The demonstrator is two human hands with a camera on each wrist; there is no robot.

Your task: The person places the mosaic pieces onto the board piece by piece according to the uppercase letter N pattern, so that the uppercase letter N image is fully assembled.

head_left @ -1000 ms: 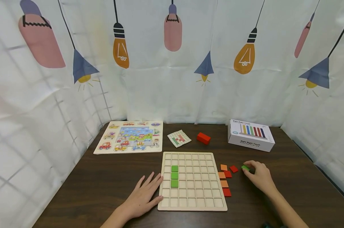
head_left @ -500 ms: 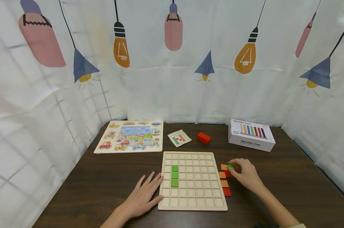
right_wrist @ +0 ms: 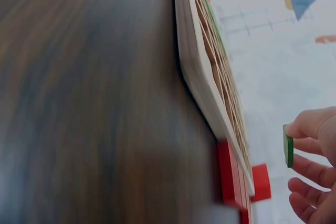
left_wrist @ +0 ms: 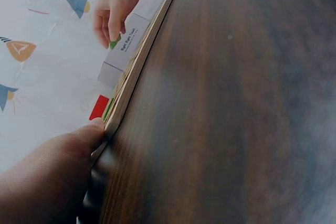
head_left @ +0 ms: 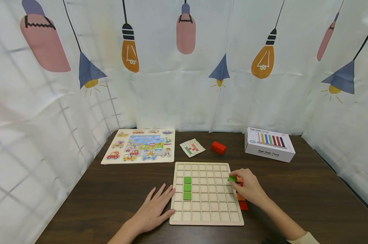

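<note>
In the head view a wooden grid board (head_left: pixel 206 203) lies on the dark table, with three green square tiles (head_left: pixel 187 187) in a column near its left side. My right hand (head_left: pixel 248 184) pinches another green tile (head_left: pixel 232 178) between thumb and fingers, over the board's right edge. The right wrist view shows this green tile (right_wrist: pixel 288 146) held edge-on, raised above the board. Fingers spread, my left hand (head_left: pixel 153 210) rests at the board's left edge, its fingertips and thumb touching the rim. Orange and red tiles (head_left: pixel 243 205) lie along the board's right side, partly hidden by my right hand.
Behind the board lie a patterned grid card (head_left: pixel 192 148) and a red block (head_left: pixel 218 147). A picture puzzle board (head_left: pixel 138 146) sits at the back left, and a white box (head_left: pixel 269 144) at the back right. A printed curtain (head_left: pixel 184 95) hangs behind the table.
My right hand has carried the green tile leftward from the table, past the orange and red tiles, to the board's right edge. My left hand has stayed in place.
</note>
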